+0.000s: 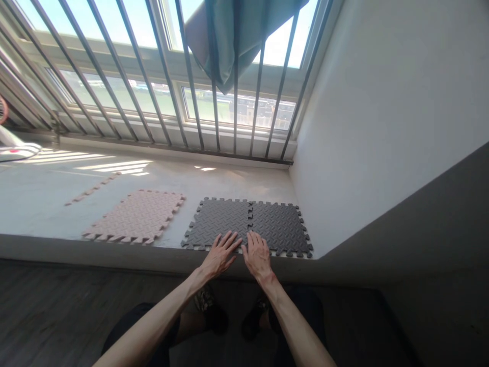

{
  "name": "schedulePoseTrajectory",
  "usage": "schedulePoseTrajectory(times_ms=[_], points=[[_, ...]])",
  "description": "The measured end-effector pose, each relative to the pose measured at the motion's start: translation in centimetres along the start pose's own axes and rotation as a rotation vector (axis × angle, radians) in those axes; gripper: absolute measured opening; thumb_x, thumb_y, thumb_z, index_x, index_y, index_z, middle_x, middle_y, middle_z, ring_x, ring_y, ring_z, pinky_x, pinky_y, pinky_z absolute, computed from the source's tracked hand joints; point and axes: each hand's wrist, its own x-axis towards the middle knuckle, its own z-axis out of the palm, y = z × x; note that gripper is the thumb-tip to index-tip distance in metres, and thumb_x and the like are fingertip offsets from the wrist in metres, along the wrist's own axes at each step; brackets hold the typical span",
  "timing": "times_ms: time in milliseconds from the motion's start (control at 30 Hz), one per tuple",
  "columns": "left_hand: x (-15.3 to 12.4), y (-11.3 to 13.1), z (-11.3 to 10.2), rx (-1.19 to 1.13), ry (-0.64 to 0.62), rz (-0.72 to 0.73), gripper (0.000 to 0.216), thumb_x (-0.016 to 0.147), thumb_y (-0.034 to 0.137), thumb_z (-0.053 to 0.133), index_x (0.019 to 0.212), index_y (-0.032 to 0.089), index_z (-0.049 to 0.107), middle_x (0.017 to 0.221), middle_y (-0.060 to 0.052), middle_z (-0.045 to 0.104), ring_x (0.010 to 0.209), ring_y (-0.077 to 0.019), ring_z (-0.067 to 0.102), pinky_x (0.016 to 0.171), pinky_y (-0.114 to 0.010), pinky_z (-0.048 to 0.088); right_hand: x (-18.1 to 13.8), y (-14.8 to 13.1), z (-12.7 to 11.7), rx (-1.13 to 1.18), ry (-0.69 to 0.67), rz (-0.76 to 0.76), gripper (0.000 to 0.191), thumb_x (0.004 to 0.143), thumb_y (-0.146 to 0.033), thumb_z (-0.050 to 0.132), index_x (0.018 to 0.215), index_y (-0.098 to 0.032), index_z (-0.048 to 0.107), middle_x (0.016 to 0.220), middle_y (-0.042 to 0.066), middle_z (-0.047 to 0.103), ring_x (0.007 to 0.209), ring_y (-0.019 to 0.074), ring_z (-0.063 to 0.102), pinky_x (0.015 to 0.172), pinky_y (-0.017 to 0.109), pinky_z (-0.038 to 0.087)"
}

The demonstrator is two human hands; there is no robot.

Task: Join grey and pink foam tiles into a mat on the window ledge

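On the window ledge (46,214), just beside the wall (382,92), we have a left dark mat (219,216) and a right dark mat (282,224) meeting along a toothed seam (250,216). Our left hand (221,255) lies palm down, fingers spread over the left dark mat's near edge, and our right hand (258,255) covers the near end of the seam, fingers extended; each grip is loose and closes on nothing. We judge both mats light, springy foam, bendy, with ridges against slipping; we would pinch a broad edge, since a lone tooth might tear
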Motion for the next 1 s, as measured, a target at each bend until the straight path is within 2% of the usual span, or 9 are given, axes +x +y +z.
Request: schedulePoseTrajectory(times_ms=[100, 233, 367, 533, 733, 833, 933, 1000], points=[[-0.2, 0.1, 0.2, 0.011, 0.020, -0.003, 0.078, 0.105, 0.029, 0.055, 0.177, 0.033, 0.027, 0.184, -0.005, 0.032, 0.172, -0.0287, 0.022, 0.139, -0.055, 0.009, 1.1, 0.4, 1.8, 0.046, -0.070, -0.047, 0.068, 0.113, -0.045, 0.042, 0.169, -0.007, 0.041, 0.181, 0.019, 0.033, 0.170, 0.0332, 0.030, 0.138, 0.058, 0.028], [-0.4, 0.2, 0.3, -0.009, 0.011, -0.012, 0.078, 0.104, 0.029, 0.056, 0.177, 0.031, 0.028, 0.185, -0.004, 0.028, 0.173, -0.0287, 0.018, 0.140, -0.055, 0.006, 3.1, 1.0, 4.1, 0.046, -0.076, 0.034, 0.073, 0.113, -0.044, 0.037, 0.171, 0.000, 0.031, 0.184, 0.021, 0.019, 0.174, 0.0314, 0.015, 0.142, 0.056, 0.019], [-0.2, 0.6, -0.2, -0.010, 0.013, -0.015, 0.080, 0.104, 0.030, 0.058, 0.178, 0.031, 0.027, 0.186, -0.005, 0.026, 0.173, -0.0299, 0.018, 0.140, -0.056, 0.009, 6.5, 1.7, 4.7, -0.017, -0.106, 0.095, 0.075, 0.113, -0.044, 0.034, 0.171, 0.002, 0.028, 0.184, 0.022, 0.018, 0.174, 0.0305, 0.015, 0.142, 0.053, 0.014], [-0.1, 1.1, -1.2, -0.023, -0.007, -0.036, 0.082, 0.105, 0.037, 0.060, 0.178, 0.033, 0.022, 0.187, -0.003, 0.021, 0.173, -0.0308, 0.017, 0.140, -0.057, 0.012, 9.7, 2.5, 4.7, -0.113, -0.127, 0.111, 0.080, 0.113, -0.053, 0.030, 0.173, 0.000, 0.024, 0.186, 0.018, 0.013, 0.175, 0.0284, 0.012, 0.143, 0.048, 0.007], [-0.1, 1.4, -1.3, -0.034, -0.001, -0.051, 0.084, 0.103, 0.030, 0.061, 0.178, 0.033, 0.023, 0.186, -0.004, 0.025, 0.173, -0.0309, 0.018, 0.140, -0.059, 0.015, 12.4, 3.6, 5.3, -0.135, -0.085, 0.097, 0.084, 0.112, -0.057, 0.034, 0.175, -0.004, 0.022, 0.187, 0.015, 0.016, 0.175, 0.0277, 0.013, 0.143, 0.048, 0.007], [-0.1, 1.5, -1.6, -0.058, -0.007, -0.047, 0.083, 0.102, 0.031, 0.061, 0.178, 0.033, 0.026, 0.186, -0.005, 0.026, 0.173, -0.0324, 0.019, 0.140, -0.061, 0.017, 13.9, 4.3, 5.9, -0.138, -0.022, 0.107, 0.082, 0.111, -0.056, 0.035, 0.175, -0.004, 0.024, 0.187, 0.016, 0.017, 0.174, 0.0288, 0.016, 0.142, 0.049, 0.010], [0.1, 0.0, -2.4, -0.126, 0.003, -0.058, 0.076, 0.107, 0.035, 0.056, 0.177, 0.033, 0.027, 0.185, -0.007, 0.028, 0.171, -0.0297, 0.026, 0.139, -0.057, 0.026, 15.0, 5.4, 6.3, -0.123, 0.109, 0.217, 0.078, 0.112, -0.048, 0.031, 0.172, 0.003, 0.026, 0.184, 0.024, 0.024, 0.172, 0.0316, 0.023, 0.140, 0.049, 0.019], [0.1, -2.5, -2.9, -0.143, 0.089, -0.178, 0.069, 0.110, 0.038, 0.051, 0.175, 0.029, 0.032, 0.184, -0.011, 0.031, 0.170, -0.0294, 0.030, 0.137, -0.056, 0.031, 15.5, 6.1, 6.5, -0.107, 0.178, 0.280, 0.072, 0.112, -0.040, 0.031, 0.168, 0.004, 0.033, 0.180, 0.027, 0.033, 0.169, 0.0326, 0.028, 0.138, 0.051, 0.023]])
